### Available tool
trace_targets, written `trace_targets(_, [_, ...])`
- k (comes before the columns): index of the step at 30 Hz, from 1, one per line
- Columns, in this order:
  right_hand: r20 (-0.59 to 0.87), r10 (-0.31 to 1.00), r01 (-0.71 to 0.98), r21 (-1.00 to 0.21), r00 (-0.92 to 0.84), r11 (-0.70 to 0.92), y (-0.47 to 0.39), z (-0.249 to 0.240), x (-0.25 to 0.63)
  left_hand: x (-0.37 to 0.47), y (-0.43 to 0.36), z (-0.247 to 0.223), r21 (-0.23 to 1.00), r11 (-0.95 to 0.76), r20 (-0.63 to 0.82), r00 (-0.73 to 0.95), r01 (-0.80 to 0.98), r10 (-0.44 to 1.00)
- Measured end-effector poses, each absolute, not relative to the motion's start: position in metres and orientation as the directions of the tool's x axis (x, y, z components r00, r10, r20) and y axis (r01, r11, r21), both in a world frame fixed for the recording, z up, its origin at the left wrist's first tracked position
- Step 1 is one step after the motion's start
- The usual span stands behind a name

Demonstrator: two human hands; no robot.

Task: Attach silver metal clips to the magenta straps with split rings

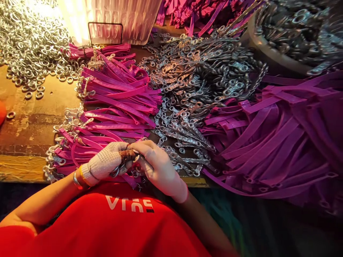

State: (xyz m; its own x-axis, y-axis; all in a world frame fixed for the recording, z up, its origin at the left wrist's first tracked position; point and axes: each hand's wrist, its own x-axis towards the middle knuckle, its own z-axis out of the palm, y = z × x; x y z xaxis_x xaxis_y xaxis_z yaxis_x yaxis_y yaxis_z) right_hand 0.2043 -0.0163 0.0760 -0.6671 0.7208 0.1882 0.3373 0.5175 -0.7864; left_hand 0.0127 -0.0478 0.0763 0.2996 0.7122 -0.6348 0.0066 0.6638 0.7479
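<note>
My left hand (105, 160), in a dotted knit glove with a brown worn finger part, is closed at the table's front edge. Dark metal links (115, 172) show beneath its fingers. Against it presses my right hand (159, 166), in a thin pale glove, its fingers pinched round a metal ring (136, 152). Part of what lies between the two hands is hidden. Just beyond them, magenta straps (120, 89) with metal chain ends are laid in overlapping rows. Twisted metal chain pieces (193, 71) are heaped to the right of these.
Loose metal rings (40, 39) cover the back left. A translucent ribbed container (128, 21) stands at the back, beside a bright light. More purple straps (281, 135) hang over the front edge at right. A tub (281, 57) of metal pieces is at the back right.
</note>
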Motion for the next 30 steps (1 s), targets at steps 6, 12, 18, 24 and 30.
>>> trace_targets(6, [0.038, 0.745, 0.569, -0.619, -0.666, 0.541, -0.018, 0.084, 0.205, 0.008, -0.049, 0.090, 0.877, 0.447, -0.479, 0.261, 0.173, 0.838])
trace_targets(12, [0.155, 0.786, 0.589, -0.580, -0.598, 0.563, -0.037, 0.083, 0.197, 0.009, -0.051, 0.094, 0.812, 0.582, -0.570, 0.272, 0.044, 0.775])
trace_targets(18, [0.096, 0.887, 0.619, -0.681, -0.452, 0.390, -0.018, 0.074, 0.208, 0.006, -0.020, 0.087, 0.837, 0.303, -0.440, 0.232, 0.456, 0.868])
trace_targets(24, [0.195, 0.879, 0.765, -0.435, -0.435, 0.475, 0.006, 0.040, 0.207, -0.004, 0.004, 0.064, 0.303, -0.113, -0.393, 0.232, 0.946, 0.890])
trace_targets(30, [0.131, 0.838, 0.740, -0.410, -0.530, 0.533, -0.026, 0.042, 0.206, -0.026, -0.020, 0.065, 0.281, -0.114, -0.448, 0.235, 0.953, 0.863])
